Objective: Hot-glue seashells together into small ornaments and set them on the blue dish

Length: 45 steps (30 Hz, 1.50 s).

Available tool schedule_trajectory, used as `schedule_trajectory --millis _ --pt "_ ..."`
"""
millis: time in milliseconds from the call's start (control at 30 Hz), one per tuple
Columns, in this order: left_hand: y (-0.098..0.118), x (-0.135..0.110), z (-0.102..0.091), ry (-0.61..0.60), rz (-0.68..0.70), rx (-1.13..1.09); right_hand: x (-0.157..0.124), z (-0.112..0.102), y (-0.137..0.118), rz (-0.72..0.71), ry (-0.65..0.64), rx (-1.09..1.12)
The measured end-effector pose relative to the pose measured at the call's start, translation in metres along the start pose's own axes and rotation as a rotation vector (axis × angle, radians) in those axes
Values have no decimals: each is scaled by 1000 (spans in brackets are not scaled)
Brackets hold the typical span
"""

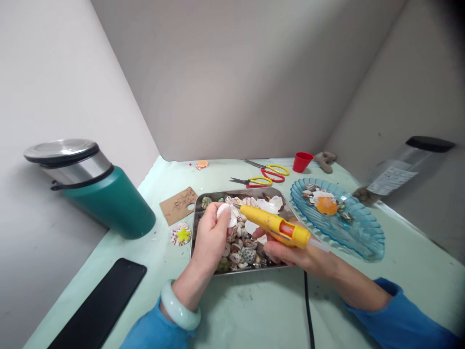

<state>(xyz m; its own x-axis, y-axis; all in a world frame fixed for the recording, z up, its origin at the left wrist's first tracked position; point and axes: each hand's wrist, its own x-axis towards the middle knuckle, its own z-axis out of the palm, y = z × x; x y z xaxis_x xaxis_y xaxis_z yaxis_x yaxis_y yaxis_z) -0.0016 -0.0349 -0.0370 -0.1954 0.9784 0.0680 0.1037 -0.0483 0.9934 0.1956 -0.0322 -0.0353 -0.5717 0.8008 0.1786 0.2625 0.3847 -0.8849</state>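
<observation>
Yellow glue gun [267,220], smooth-bodied, tapered nozzle [244,210], translucent stick [319,244] at rear: gripped in the right hand [303,257], nozzle towards the left hand [209,235]. White shell [233,218], thin-looking: pinched between left thumb and fingers, just beside the nozzle tip; contact cannot be told. Metal tray [250,272], rectangular, shiny-rimmed: beneath both hands, holding spiral, speckled shells [249,255]. Blue plate [363,237], translucent, fluted: right of tray, bearing orange scalloped piece [327,206].

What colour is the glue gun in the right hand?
The glue gun is mostly yellow, as the head view shows.
</observation>
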Motion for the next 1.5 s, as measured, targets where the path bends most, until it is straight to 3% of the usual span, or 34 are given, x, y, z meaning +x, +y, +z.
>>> schedule_trajectory --millis 133,533,700,1100,1300,1500 --pt "0 0 0 -61 -14 -17 0 0 0 31 18 -12" --pt "-2 -1 -1 -46 -22 -8 0 1 -6 52 -20 5" --pt "-1 -2 0 -95 -9 36 0 2 -7 79 6 -7" --pt "-4 -2 -1 -3 14 38 0 1 -14 72 1 -61" --pt "-4 -2 -1 -19 15 48 0 1 -15 73 51 -116" --pt "-3 -3 0 -42 12 30 0 2 -10 78 6 -55"
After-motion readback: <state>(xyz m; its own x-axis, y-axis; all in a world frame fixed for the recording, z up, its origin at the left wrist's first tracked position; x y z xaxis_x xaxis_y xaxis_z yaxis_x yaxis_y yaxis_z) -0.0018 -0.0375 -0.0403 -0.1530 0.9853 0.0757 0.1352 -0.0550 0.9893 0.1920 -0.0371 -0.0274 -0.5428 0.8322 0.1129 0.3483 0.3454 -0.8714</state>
